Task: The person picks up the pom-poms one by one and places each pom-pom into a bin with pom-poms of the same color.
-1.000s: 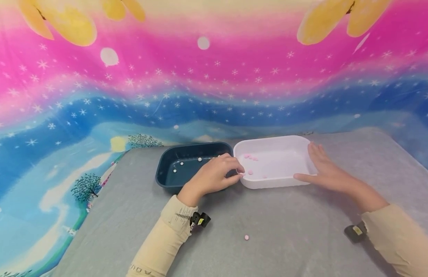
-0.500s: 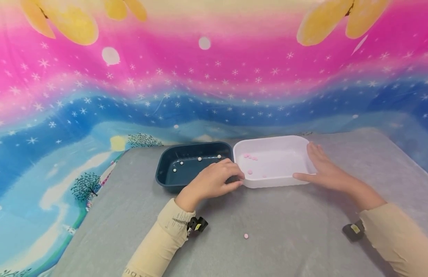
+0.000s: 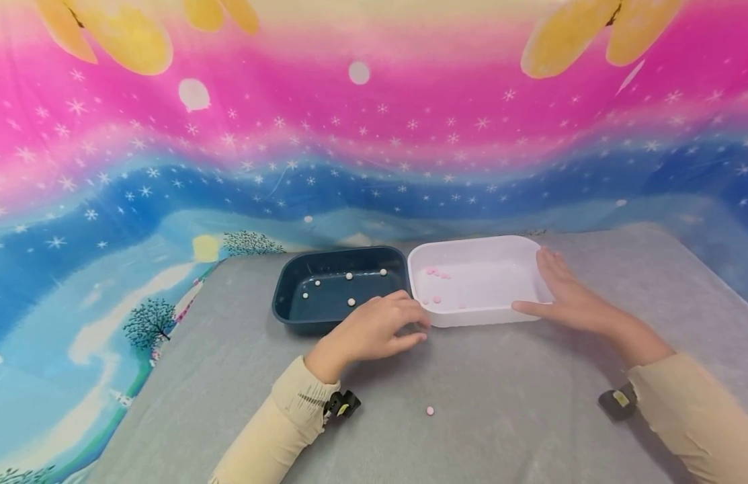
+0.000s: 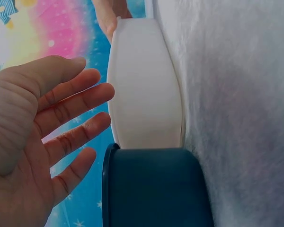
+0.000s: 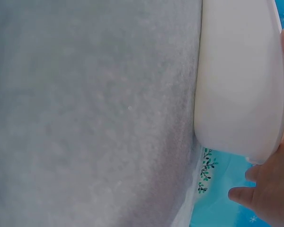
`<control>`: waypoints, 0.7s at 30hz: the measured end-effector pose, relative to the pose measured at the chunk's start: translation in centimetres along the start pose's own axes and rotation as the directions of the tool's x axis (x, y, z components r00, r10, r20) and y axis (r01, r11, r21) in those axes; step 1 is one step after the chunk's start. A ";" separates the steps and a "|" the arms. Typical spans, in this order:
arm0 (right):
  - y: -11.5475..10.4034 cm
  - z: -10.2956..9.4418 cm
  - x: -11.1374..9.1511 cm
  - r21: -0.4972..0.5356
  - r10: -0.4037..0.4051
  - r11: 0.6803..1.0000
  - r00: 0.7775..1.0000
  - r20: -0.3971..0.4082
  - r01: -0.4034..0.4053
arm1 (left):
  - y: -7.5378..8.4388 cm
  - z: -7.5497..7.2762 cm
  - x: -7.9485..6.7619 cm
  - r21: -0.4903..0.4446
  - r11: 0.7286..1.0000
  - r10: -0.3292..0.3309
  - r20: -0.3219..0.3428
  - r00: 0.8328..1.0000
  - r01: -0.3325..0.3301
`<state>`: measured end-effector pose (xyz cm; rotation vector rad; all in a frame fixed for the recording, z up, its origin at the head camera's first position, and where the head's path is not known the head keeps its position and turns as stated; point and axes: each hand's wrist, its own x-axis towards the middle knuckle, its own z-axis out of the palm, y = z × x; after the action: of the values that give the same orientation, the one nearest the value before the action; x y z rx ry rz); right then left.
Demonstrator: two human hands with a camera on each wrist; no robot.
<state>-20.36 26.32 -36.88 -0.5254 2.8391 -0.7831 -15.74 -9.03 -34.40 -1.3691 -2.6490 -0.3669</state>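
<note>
My left hand [image 3: 382, 327] hovers in front of the spot where the two bins meet, its fingers loosely bent and holding nothing. The left wrist view shows its fingers [image 4: 68, 101] spread apart. Beside it stands a white rectangular bin [image 3: 479, 318] with several small pink beads [image 3: 437, 300] inside, mostly toward its left end. My right hand [image 3: 573, 302] rests against this bin's right end, fingers straight along the end and thumb on the front rim. Left of the white bin, a dark blue bin [image 3: 307, 327] holds several small white beads [image 3: 351, 302].
One loose pink bead [image 3: 430, 411] lies on the grey cloth [image 3: 501, 396] in front of the bins. Behind the table hangs a colourful printed backdrop [image 3: 374, 148]. Each wrist carries a small black camera [image 3: 342, 404].
My left hand has drawn back from the white bin's left corner, leaving a pink bead inside there. More white beads now show in the dark bin. The right hand keeps its place.
</note>
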 end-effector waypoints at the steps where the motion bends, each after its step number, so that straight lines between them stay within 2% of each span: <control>1: 0.0 0.0 0.0 0.003 0.003 1.000 1.000 -0.001 -0.003 | 0.1 0.1 -0.1 0.001 1.000 0.000 0.007 1.000 0.000; 8: -0.1 0.0 -0.1 0.015 0.015 1.000 1.000 -0.007 -0.015 | 1.2 0.3 -0.7 0.023 1.000 0.013 0.043 0.999 -0.014; 15: -0.1 0.0 -0.1 0.010 0.006 1.000 1.000 -0.010 -0.006 | 1.9 0.5 -1.4 0.036 0.999 0.011 0.122 0.992 -0.016; 21: 0.0 0.0 0.0 0.003 0.005 1.000 1.000 -0.010 -0.005 | 2.3 0.8 -1.8 0.051 0.998 0.038 0.164 0.986 -0.047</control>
<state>-20.38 26.26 -36.89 -0.5148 2.8466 -0.7909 -12.81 -8.93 -35.23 -1.4967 -2.7303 -0.1827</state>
